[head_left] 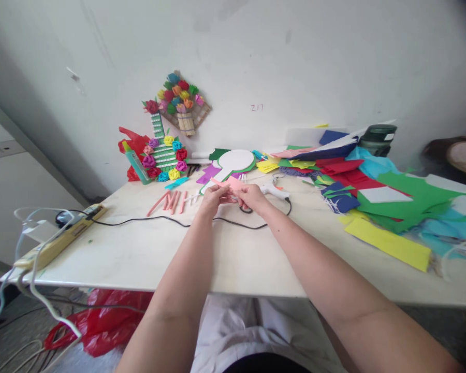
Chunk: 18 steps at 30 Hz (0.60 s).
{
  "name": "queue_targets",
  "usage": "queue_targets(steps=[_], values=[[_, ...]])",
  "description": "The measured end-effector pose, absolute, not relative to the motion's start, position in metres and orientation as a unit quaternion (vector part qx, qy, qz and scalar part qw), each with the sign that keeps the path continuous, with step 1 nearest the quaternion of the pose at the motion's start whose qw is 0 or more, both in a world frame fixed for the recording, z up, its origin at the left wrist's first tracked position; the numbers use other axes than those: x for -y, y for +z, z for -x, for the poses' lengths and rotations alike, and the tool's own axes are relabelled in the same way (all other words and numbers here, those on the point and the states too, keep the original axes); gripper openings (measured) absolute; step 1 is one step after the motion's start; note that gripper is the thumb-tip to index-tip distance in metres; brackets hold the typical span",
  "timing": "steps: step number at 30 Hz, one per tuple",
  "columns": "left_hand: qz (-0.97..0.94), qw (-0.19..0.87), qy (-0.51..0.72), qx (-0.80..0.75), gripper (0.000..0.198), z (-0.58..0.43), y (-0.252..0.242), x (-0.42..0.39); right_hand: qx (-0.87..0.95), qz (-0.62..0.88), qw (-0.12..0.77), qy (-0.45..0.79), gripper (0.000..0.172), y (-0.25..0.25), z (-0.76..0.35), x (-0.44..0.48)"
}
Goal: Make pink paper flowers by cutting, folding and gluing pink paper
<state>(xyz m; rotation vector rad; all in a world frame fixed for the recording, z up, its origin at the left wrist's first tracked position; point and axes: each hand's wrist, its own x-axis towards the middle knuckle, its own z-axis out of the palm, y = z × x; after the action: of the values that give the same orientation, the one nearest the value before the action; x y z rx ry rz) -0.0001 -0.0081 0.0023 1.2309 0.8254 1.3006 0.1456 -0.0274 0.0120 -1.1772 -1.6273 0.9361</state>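
Observation:
Both my hands meet over the middle of the white table [233,259]. My left hand [213,199] and my right hand [250,197] are closed on a small pink paper piece [230,183], pinching it between the fingertips. Several rolled pink paper sticks [170,201] lie just left of my left hand. A white glue gun [275,190] rests right behind my right hand, its black cord [147,220] running left across the table.
A paper-flower craft [163,155] and a flower bouquet board [183,101] lean on the wall. Piles of coloured paper sheets [388,202] cover the right side. A power strip [62,233] sits at the left edge. A red bag [101,321] lies under the table.

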Motion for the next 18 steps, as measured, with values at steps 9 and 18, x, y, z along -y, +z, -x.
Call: queue_targets(steps=[9,18], values=[[-0.525,0.555,0.543,-0.348,0.035,-0.0004,0.0014,0.0094,0.7,0.497,0.418,0.298,0.04,0.0091,-0.1486,0.0225],[-0.486,0.567,0.551,-0.371,0.047,-0.0017,-0.0013,0.0083,0.739,0.544,0.368,0.154,0.028,0.0077,-0.1494,0.0229]])
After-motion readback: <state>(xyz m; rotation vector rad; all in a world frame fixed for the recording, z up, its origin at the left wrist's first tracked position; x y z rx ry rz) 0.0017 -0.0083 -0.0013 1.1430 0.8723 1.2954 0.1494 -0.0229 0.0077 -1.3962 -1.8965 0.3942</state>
